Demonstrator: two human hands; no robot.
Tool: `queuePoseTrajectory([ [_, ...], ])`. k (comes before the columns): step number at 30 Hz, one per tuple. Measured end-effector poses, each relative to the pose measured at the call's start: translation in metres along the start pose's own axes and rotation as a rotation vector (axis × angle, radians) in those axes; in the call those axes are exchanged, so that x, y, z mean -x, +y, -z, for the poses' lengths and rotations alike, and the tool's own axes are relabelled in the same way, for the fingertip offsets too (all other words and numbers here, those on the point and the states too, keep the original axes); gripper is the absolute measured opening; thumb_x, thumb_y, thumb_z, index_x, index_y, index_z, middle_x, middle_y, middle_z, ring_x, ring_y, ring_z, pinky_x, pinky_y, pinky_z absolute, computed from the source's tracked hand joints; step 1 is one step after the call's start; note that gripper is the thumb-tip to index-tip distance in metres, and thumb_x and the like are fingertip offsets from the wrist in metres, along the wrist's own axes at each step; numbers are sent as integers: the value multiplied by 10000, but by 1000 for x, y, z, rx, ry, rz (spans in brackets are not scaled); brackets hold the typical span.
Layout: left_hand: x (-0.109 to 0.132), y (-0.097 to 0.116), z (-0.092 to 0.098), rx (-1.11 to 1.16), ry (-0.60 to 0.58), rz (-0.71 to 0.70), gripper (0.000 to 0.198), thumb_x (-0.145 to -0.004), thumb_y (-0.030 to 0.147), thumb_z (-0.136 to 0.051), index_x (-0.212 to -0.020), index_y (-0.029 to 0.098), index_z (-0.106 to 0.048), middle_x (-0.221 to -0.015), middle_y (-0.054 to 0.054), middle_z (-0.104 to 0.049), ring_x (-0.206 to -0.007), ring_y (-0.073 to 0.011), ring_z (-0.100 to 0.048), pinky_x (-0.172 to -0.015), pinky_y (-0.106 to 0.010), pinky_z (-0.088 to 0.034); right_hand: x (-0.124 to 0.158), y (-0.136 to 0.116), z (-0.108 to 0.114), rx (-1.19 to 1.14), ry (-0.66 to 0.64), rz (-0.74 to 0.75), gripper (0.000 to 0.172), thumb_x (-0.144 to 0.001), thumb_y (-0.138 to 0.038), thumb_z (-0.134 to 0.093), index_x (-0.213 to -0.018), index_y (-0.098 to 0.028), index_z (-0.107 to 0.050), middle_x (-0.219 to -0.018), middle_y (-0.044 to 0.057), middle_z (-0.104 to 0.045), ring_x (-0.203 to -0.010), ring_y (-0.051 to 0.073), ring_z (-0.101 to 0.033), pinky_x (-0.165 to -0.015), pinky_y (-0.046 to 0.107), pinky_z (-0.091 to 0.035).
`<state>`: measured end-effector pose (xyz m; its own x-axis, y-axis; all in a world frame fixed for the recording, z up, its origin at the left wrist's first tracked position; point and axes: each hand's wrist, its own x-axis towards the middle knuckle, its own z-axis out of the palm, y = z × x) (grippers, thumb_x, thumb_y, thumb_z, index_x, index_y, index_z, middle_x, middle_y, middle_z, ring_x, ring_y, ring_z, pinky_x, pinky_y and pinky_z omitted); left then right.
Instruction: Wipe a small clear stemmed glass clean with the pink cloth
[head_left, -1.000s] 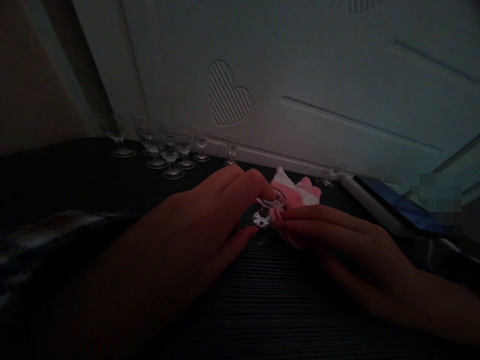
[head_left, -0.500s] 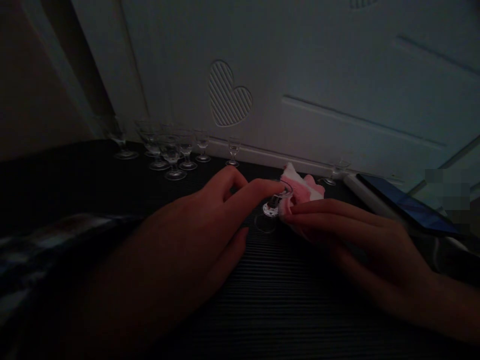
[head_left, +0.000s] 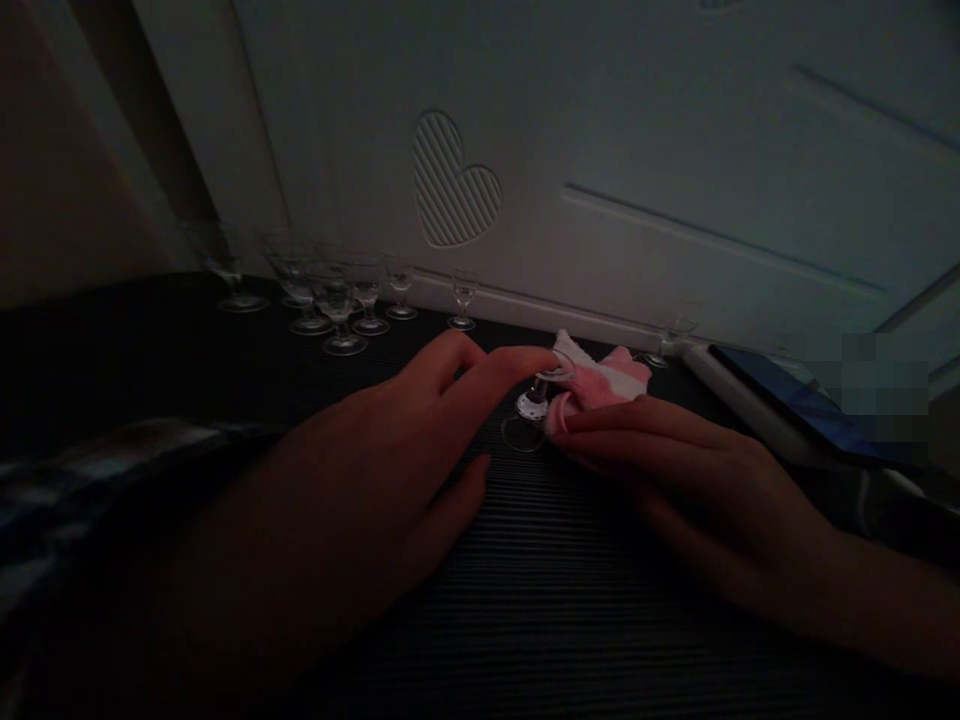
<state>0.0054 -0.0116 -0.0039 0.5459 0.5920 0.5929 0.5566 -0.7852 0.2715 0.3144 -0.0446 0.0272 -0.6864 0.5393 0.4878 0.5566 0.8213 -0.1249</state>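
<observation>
I have the small glass [head_left: 533, 404] between the hands, low over the dark tabletop [head_left: 525, 580], its long axis leaning right at the top. The left hand [head_left: 405, 440] is nearer, index finger at the upper ring, thumb apart; I can't tell whether hidden fingers grip. Rightward, the right hand [head_left: 697, 480] pinches a pink-and-white cloth [head_left: 600, 385] close beside it.

Nearest glass [head_left: 533, 404] left of cloth [head_left: 604, 383]

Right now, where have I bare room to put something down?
Bare black ridged tabletop shows between the left hand and the right hand; another dim patch looks free between the left hand and the clustered clear stemmed glasses. Crowded: the right hand holds pink-and-white cloth beside a clear footed glass.
</observation>
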Motion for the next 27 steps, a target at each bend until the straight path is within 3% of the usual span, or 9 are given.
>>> queuePoseTrajectory([
  [3,1,-1,-1,17,-22,21,663,-1184,196,-569,-1753,536,-570,-1556,71,-805,-1163,-178,-894,-937,-304,-679,2,3,0,-11,17,-10,524,-1158,-26,-643,-1609,-162,-871,-1676,210,-934,-1600,310,-909,-1381,418,-733],
  [8,-9,3,-3,85,-45,121,669,-1143,376,-754,-1803,447,-667,-1600,-44,-831,-1334,-331,-884,-1130,-409,-763,3,5,0,-26,-11,1,586,-1145,-13,-640,-1669,-159,-857,-1746,202,-900,-1681,309,-855,-1439,425,-684],
  [11,-18,7,-5,99,-40,138,700,-1125,433,-794,-1814,443,-671,-1598,-56,-821,-1421,-358,-856,-1267,-461,-750,2,3,-1,-3,-3,20,548,-1145,-5,-624,-1617,-127,-873,-1692,211,-929,-1656,288,-873,-1430,388,-682],
  [14,-19,8,-5,101,-44,135,704,-1122,434,-788,-1815,443,-668,-1600,-58,-815,-1455,-361,-843,-1301,-472,-741,0,0,0,17,0,23,512,-1136,-19,-624,-1567,-105,-886,-1644,219,-952,-1601,283,-909,-1391,368,-710],
  [18,-8,4,-3,87,-45,106,713,-1143,350,-736,-1841,449,-625,-1622,-43,-812,-1415,-335,-855,-1209,-421,-749,-1,0,-1,24,-2,5,527,-1126,-21,-611,-1556,-143,-890,-1649,189,-955,-1598,283,-912,-1378,390,-730],
  [22,1,-1,-2,49,-22,5,732,-1180,180,-580,-1803,562,-542,-1594,66,-793,-1274,-195,-877,-1049,-302,-683,1,1,-2,14,14,0,559,-1156,-20,-614,-1649,-141,-848,-1744,203,-901,-1670,281,-865,-1431,390,-684],
  [27,0,-4,-3,32,-22,-18,683,-1186,155,-552,-1753,536,-530,-1544,81,-775,-1216,-152,-859,-1048,-282,-643,1,1,0,-17,-4,-8,560,-1167,-19,-621,-1668,-142,-840,-1762,207,-889,-1682,281,-855,-1443,379,-669],
])
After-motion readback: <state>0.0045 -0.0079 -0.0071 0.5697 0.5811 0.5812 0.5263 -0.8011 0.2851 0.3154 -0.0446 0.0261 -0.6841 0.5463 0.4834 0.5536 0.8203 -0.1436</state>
